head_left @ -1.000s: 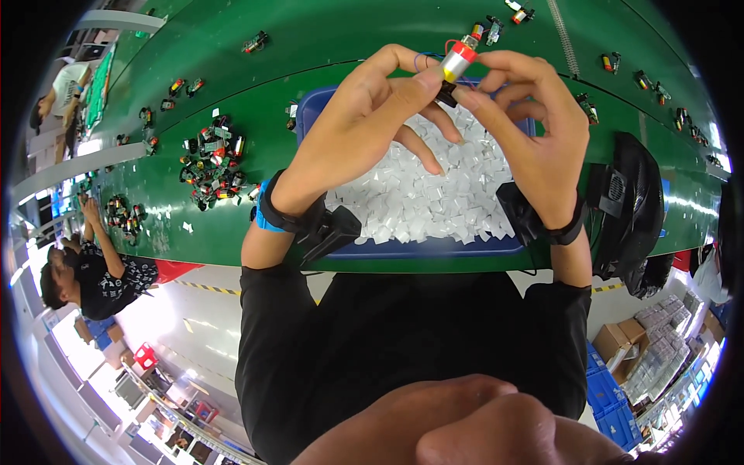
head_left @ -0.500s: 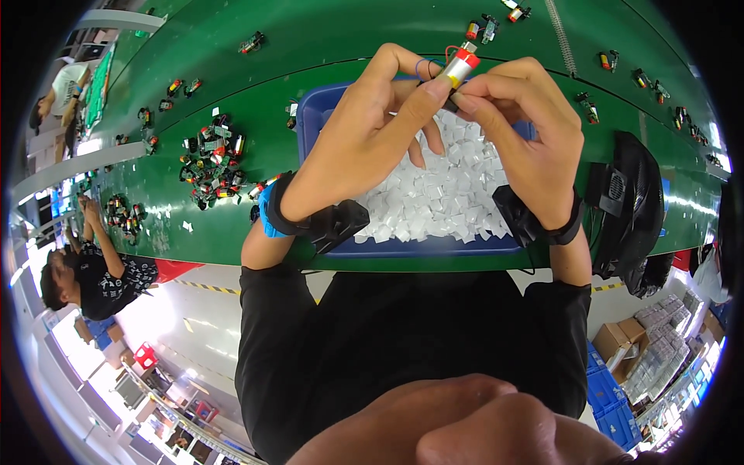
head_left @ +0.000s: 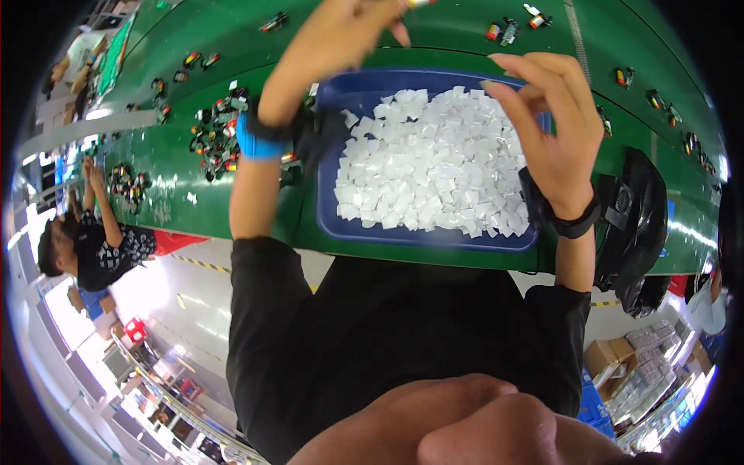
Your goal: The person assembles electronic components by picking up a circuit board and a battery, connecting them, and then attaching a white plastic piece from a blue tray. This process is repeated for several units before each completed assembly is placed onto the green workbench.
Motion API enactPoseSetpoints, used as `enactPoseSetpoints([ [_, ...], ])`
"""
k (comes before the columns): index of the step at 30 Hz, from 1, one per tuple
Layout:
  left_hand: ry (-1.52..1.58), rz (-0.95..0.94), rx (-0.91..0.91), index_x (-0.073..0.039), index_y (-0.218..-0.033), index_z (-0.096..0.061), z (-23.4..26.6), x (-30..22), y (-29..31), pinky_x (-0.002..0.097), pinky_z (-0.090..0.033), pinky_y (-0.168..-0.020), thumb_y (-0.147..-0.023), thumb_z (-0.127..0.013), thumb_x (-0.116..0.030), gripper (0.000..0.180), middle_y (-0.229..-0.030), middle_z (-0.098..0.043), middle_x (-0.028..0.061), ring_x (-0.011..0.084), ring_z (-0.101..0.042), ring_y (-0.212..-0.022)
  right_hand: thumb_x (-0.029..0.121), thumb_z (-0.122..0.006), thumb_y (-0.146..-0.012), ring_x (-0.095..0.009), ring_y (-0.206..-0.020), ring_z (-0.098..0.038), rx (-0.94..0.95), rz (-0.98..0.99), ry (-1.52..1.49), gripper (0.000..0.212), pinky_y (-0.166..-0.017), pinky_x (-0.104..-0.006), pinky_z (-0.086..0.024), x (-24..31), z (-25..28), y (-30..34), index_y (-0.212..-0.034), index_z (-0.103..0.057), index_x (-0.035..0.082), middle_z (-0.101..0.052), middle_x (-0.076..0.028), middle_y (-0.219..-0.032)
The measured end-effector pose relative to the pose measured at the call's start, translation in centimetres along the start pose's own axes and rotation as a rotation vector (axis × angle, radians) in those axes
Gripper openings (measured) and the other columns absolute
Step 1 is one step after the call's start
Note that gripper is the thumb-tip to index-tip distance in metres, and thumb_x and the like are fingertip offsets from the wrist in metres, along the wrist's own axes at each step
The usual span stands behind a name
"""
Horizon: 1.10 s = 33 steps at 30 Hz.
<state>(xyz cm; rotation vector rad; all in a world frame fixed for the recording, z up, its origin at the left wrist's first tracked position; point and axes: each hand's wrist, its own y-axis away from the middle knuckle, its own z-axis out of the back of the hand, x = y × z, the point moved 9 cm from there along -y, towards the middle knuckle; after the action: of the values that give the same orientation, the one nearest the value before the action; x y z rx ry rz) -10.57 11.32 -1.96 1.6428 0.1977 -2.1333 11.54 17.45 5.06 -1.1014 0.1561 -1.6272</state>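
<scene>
At the top edge, my left hand (head_left: 341, 35) is blurred by motion and pinches a small red and silver cylinder (head_left: 419, 2), mostly cut off by the picture's edge. My right hand (head_left: 546, 124) hovers over the right far corner of a blue tray (head_left: 434, 242). Its thumb and fingers are apart, with nothing between them. Many small white square pieces (head_left: 434, 163) fill the tray in a loose layer.
A pile of small wired cylinder parts (head_left: 217, 143) lies left of the tray on the green table (head_left: 256, 209). More such parts (head_left: 508, 31) lie scattered farther back. At right sit a black bag (head_left: 639, 225) and a dark box. Another person (head_left: 93, 248) works at far left.
My hands have parted: the left has swung up and away with the cylinder, while the right has let go of it and opened. More of the tray shows.
</scene>
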Motion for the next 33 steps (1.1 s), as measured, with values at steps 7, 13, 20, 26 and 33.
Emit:
enactPoseSetpoints([
  [7,-1.037,0.031,-0.205,-0.004,-0.117,-0.057,11.2,9.5,-0.1,0.0372,-0.05,-0.062,-0.099,-0.059,-0.036,0.037,-0.087,-0.067,0.0114,0.025,-0.062,-0.068,-0.004,-0.075,-0.084,-0.008,-0.066,-0.059,0.064,0.09,-0.022,0.017,-0.055,-0.0204,-0.044,1.4,-0.3,-0.3,-0.099,-0.072,0.001,-0.064,-0.004,-0.091],
  [13,-0.782,-0.227,0.16,-0.01,-0.123,-0.057,7.4,10.2,8.2,0.0299,-0.048,-0.073,-0.101,-0.06,-0.019,0.024,-0.112,-0.063,0.0042,0.016,-0.062,-0.09,-0.004,-0.075,-0.084,-0.009,-0.066,-0.057,0.106,0.094,-0.006,0.016,-0.056,-0.0211,-0.044,1.4,-1.0,0.1,-0.098,-0.072,0.001,-0.064,-0.004,-0.091],
  [20,-0.667,-0.015,0.125,-0.006,-0.118,-0.058,9.1,12.8,9.5,0.0287,-0.049,-0.081,-0.1,-0.06,-0.016,0.02,-0.11,-0.061,0.0045,0.0154,-0.061,-0.097,-0.003,-0.074,-0.084,-0.01,-0.068,-0.057,0.141,0.106,-0.007,0.014,-0.057,-0.0223,-0.045,1.9,-1.5,0.2,-0.097,-0.072,0.001,-0.064,-0.004,-0.091],
  [26,-0.104,0.076,-0.041,-0.001,-0.114,-0.06,9.3,7.0,11.0,0.0304,-0.056,-0.078,-0.103,-0.057,-0.02,0.022,-0.102,-0.063,0.0055,0.0144,-0.063,-0.093,-0.002,-0.074,-0.084,-0.011,-0.073,-0.062,0.186,0.059,-0.15,0.016,-0.06,-0.0221,-0.048,2.3,-2.0,0.5,-0.1,-0.071,0.001,-0.067,-0.007,-0.094],
  [33,0.583,-0.015,0.039,0.002,-0.111,-0.061,-3.3,-2.1,9.9,0.026,-0.055,-0.075,-0.103,-0.057,-0.022,0.025,-0.105,-0.064,0.0068,0.014,-0.062,-0.092,-0.001,-0.073,-0.087,-0.013,-0.085,-0.069,0.273,-0.258,-0.384,0.024,-0.066,-0.0224,-0.054,2.3,-4.0,1.6,-0.109,-0.065,-0.002,-0.07,-0.01,-0.103],
])
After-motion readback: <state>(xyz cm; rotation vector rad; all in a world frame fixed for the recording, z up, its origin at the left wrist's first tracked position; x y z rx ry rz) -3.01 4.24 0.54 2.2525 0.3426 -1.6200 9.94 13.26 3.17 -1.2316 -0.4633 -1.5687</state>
